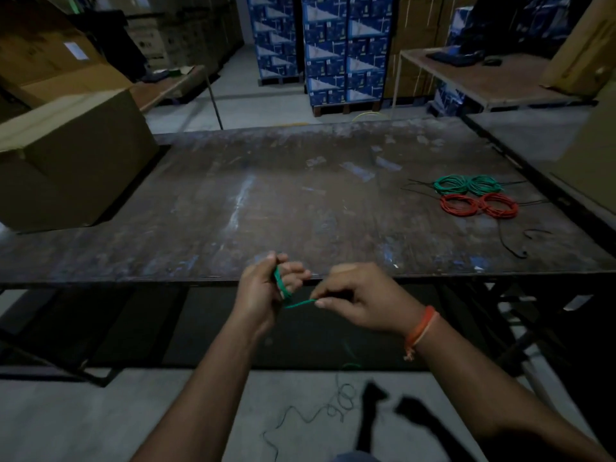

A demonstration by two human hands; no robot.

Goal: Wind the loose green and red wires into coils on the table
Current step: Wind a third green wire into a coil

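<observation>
Spanning the frame's middle, the worn bench (pixel 266 195) carried two green coils (pixel 468 185) and two red coils (pixel 479 205) at right, a cardboard box (pixel 66 155) at upper left. Lower centre, our left hand (pixel 263 288) gripped wound green wire (pixel 282 285) while our right hand (pixel 353 301) pinched its loose strand, the hands near but apart.

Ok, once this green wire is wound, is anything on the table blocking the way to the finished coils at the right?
Nothing visible does. The green wire is held in the left hand and right hand at the near edge; the table surface between there and the green coils and red coils is bare.
</observation>
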